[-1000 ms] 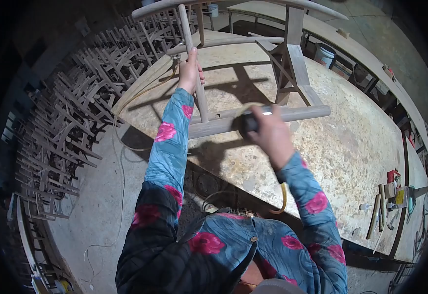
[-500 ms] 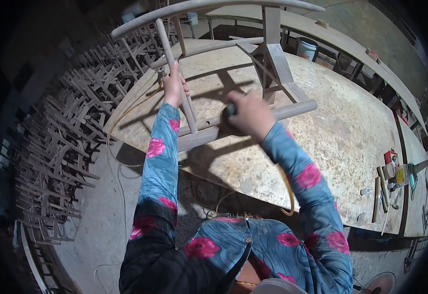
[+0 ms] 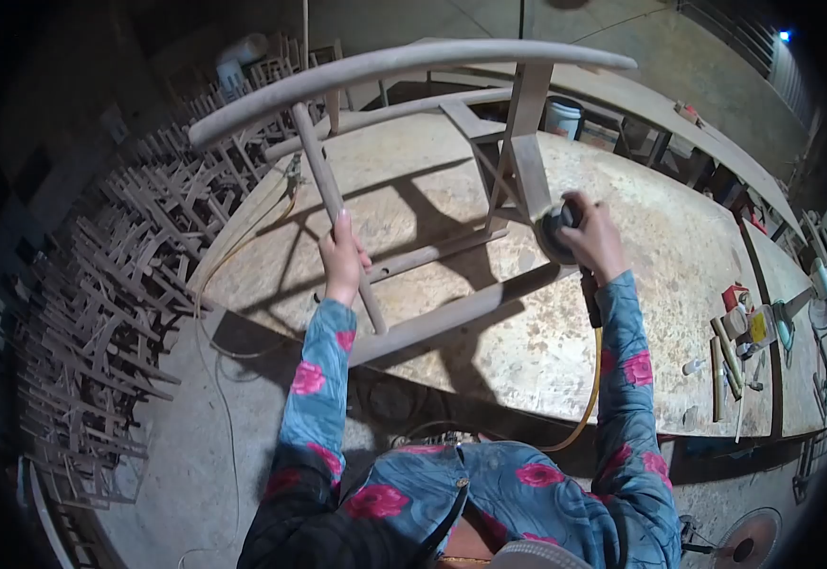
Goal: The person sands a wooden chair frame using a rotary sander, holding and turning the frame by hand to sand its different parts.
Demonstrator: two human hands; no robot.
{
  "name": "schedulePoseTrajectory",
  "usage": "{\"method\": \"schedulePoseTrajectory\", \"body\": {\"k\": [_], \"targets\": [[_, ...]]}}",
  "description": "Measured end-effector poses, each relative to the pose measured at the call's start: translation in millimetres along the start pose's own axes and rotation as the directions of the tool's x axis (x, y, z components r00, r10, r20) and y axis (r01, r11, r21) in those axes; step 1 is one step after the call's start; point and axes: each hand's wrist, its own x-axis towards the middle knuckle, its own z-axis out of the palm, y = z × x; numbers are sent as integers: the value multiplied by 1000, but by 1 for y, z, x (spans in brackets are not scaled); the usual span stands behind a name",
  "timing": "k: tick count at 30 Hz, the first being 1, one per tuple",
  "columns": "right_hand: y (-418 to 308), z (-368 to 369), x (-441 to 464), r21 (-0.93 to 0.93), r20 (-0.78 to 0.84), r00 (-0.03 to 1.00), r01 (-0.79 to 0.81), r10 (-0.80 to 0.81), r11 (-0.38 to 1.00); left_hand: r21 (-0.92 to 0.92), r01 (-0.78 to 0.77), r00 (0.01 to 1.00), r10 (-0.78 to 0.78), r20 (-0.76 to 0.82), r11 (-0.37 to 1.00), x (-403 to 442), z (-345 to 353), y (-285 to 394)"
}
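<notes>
Beige, blotched brown, across the broad worktop (image 3: 660, 209). To the left, on the floor (image 3: 172, 446), a crowded heap of greyish wooden frames (image 3: 119, 266). Over the middle of the worktop, tipped on its side, a bare wooden chair frame (image 3: 530, 166), long curved rail (image 3: 413, 57) uppermost, near bar (image 3: 465, 313) sloping toward the front edge. Beyond the far edge, a pale bucket (image 3: 563, 119). Across the front edge, a looping yellow hose (image 3: 595, 379). Around a slim rung (image 3: 314, 156) of the chair frame, the left hand (image 3: 342, 258), fingers and thumb curled closed about the wood. Clasped in the right hand (image 3: 598, 237), fingers bent over it, a dark round sander (image 3: 555, 234), just beside the right end of the near bar; hard to tell if touching. On the right side of the worktop, a red box (image 3: 736, 297) and, smaller again, a little pale bottle (image 3: 693, 366).
</notes>
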Motion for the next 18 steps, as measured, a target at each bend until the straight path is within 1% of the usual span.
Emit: {"method": "schedulePoseTrajectory", "body": {"k": [2,3,5,9,11,13,15,17,18], "targets": [[-24,-34,21,33,-171,982,91,-84,995,-3,-9,1000,9,8,1000,-12,-1,0],[-35,-46,35,33,-263,956,145,-131,989,3,-11,1000,11,20,1000,-15,-3,-4],[-47,-60,75,12,-413,895,193,-171,981,-6,-25,999,25,24,1000,-24,-3,-8],[-77,-70,148,93,-447,886,186,-126,978,-27,-42,999,43,18,999,-39,-4,-17],[-114,-74,154,62,-468,866,231,-176,971,-32,-42,999,42,-11,999,-40,-1,-15],[-157,-70,146,22,-372,908,218,-195,976,-44,-49,999,49,6,998,-41,-2,-16],[-203,-60,124,74,-327,902,320,-280,944,-32,-46,999,46,-15,998,-39,-2,-16],[-238,-41,102,54,-321,865,422,-385,905,-38,-109,994,110,28,993,-33,-3,-18],[-249,-28,92,69,-384,809,506,-445,860,-40,-70,997,71,24,997,-29,-3,-18]]}}
